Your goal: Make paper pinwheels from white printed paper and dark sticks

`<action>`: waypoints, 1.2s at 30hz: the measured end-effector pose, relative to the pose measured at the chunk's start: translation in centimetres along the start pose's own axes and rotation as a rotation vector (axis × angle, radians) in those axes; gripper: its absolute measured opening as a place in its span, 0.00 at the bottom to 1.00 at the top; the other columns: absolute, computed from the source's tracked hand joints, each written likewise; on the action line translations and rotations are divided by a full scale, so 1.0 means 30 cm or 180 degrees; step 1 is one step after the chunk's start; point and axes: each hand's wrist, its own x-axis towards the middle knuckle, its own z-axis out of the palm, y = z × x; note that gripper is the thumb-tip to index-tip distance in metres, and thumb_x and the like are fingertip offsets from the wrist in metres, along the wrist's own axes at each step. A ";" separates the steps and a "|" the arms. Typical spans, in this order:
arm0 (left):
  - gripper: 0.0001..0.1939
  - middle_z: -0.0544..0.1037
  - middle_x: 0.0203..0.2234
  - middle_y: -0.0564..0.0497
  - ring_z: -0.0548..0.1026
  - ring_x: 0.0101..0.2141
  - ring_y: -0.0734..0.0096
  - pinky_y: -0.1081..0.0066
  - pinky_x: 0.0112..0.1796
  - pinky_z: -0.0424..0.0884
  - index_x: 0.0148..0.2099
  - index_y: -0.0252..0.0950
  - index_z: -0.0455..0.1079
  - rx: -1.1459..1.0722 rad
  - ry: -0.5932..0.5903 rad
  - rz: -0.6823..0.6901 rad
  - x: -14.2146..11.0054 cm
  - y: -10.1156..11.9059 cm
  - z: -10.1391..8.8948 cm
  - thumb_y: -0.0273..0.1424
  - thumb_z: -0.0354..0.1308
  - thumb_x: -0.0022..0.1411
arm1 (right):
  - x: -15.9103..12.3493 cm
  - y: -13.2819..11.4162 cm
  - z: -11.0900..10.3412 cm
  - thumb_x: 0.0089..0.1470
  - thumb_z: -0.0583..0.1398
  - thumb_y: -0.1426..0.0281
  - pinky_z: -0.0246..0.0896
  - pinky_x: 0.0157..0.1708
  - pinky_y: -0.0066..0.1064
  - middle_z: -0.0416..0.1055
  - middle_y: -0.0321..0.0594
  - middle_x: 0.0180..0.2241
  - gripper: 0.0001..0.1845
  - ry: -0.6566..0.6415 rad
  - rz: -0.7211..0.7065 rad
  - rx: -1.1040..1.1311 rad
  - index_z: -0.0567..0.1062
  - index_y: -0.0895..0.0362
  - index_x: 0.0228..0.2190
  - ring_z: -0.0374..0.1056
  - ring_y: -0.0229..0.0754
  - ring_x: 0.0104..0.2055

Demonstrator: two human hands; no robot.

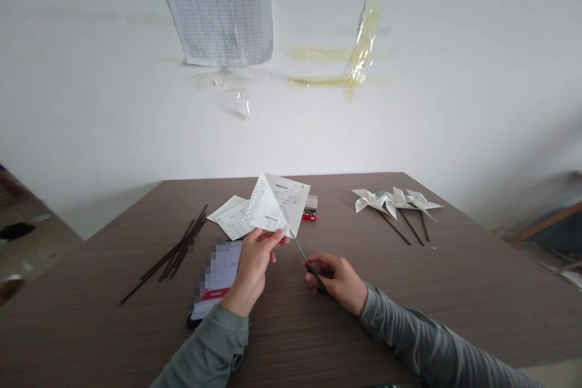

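Observation:
Pinched at its lower edge by my left hand (pixel 255 260), a square of printed paper (pixel 284 200) with a diagonal crease is held up above the table. My right hand (pixel 336 276) grips the dark handles of a pair of scissors (pixel 299 247). The blades reach up to the lower corner of the paper, close to my left fingertips. How far the blades are parted I cannot make out. Behind the held square lie more printed paper sheets (pixel 230 216) and a small red and white box (pixel 311 209), partly hidden.
Several thin dark sticks (pixel 175 251) lie on the left of the brown table (pixel 445 309). A phone (pixel 220 282) rests beside my left wrist. Paper pinwheels (pixel 391 200) on dark sticks lie at the back right. The wall (pixel 318 133) stands behind the table, with a taped sheet (pixel 222 21).

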 end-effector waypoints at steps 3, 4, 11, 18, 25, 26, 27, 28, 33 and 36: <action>0.17 0.95 0.35 0.44 0.95 0.38 0.51 0.73 0.24 0.62 0.34 0.41 0.83 -0.0044 -0.0001 -0.0009 -0.002 0.002 0.003 0.40 0.86 0.47 | 0.001 0.001 0.001 0.39 0.87 0.32 0.85 0.40 0.54 0.84 0.44 0.29 0.40 0.0003 0.0014 0.0016 0.89 0.47 0.40 0.85 0.63 0.32; 0.18 0.95 0.35 0.43 0.95 0.38 0.52 0.73 0.24 0.62 0.34 0.41 0.83 -0.0048 -0.0001 -0.0012 -0.003 0.003 0.003 0.40 0.86 0.47 | 0.001 0.001 0.001 0.39 0.87 0.32 0.85 0.40 0.54 0.84 0.44 0.29 0.40 0.0005 0.0020 0.0019 0.89 0.47 0.40 0.85 0.63 0.32; 0.15 0.95 0.35 0.44 0.94 0.38 0.51 0.73 0.24 0.62 0.34 0.42 0.84 -0.0036 0.0000 0.0009 -0.001 -0.002 0.003 0.39 0.85 0.49 | 0.000 0.000 0.004 0.40 0.87 0.32 0.87 0.41 0.54 0.84 0.43 0.28 0.40 -0.0001 0.0030 0.0026 0.89 0.48 0.40 0.85 0.62 0.32; 0.17 0.95 0.35 0.44 0.95 0.39 0.50 0.73 0.24 0.63 0.34 0.42 0.83 0.0002 -0.0027 0.0029 0.003 -0.007 0.001 0.40 0.87 0.49 | 0.002 0.004 0.003 0.41 0.86 0.32 0.84 0.39 0.54 0.82 0.43 0.28 0.39 -0.0009 0.0015 -0.0034 0.88 0.47 0.40 0.85 0.64 0.33; 0.17 0.94 0.33 0.45 0.95 0.37 0.51 0.73 0.23 0.62 0.33 0.42 0.83 -0.0061 -0.0006 0.0008 0.001 -0.002 0.006 0.39 0.87 0.47 | 0.000 -0.003 0.001 0.41 0.86 0.30 0.83 0.40 0.54 0.83 0.43 0.28 0.40 0.0007 -0.0019 -0.0056 0.88 0.47 0.40 0.83 0.62 0.31; 0.18 0.94 0.33 0.45 0.95 0.36 0.51 0.73 0.23 0.62 0.33 0.42 0.83 -0.0058 -0.0007 0.0001 0.001 -0.001 0.006 0.39 0.88 0.47 | -0.001 -0.004 0.001 0.41 0.86 0.30 0.83 0.40 0.55 0.83 0.43 0.28 0.40 0.0012 -0.0023 -0.0056 0.88 0.46 0.40 0.83 0.62 0.31; 0.18 0.94 0.33 0.45 0.94 0.36 0.51 0.73 0.24 0.62 0.34 0.42 0.83 -0.0053 -0.0011 -0.0006 0.000 -0.001 0.006 0.39 0.87 0.48 | 0.000 -0.005 0.001 0.41 0.86 0.30 0.83 0.41 0.55 0.83 0.43 0.28 0.40 0.0011 -0.0023 -0.0057 0.88 0.46 0.40 0.83 0.62 0.31; 0.17 0.94 0.33 0.45 0.94 0.36 0.52 0.73 0.24 0.62 0.34 0.42 0.83 -0.0048 -0.0015 -0.0007 0.000 -0.001 0.006 0.39 0.87 0.48 | 0.000 -0.005 0.002 0.41 0.86 0.30 0.83 0.41 0.56 0.83 0.43 0.28 0.40 0.0013 -0.0023 -0.0054 0.88 0.46 0.40 0.83 0.62 0.31; 0.17 0.94 0.33 0.45 0.94 0.36 0.52 0.73 0.24 0.60 0.34 0.42 0.82 0.0014 -0.0057 0.0005 -0.001 -0.004 0.006 0.39 0.86 0.49 | 0.004 -0.006 0.005 0.40 0.86 0.29 0.83 0.41 0.56 0.85 0.44 0.28 0.41 0.0030 0.0003 -0.0009 0.88 0.46 0.40 0.84 0.63 0.31; 0.18 0.93 0.33 0.45 0.93 0.34 0.54 0.73 0.23 0.58 0.33 0.41 0.82 0.0031 -0.0100 -0.0007 -0.002 -0.006 0.009 0.40 0.86 0.48 | 0.006 -0.007 0.009 0.41 0.86 0.30 0.85 0.41 0.55 0.86 0.45 0.28 0.41 0.0066 -0.0044 0.0009 0.89 0.47 0.40 0.85 0.64 0.31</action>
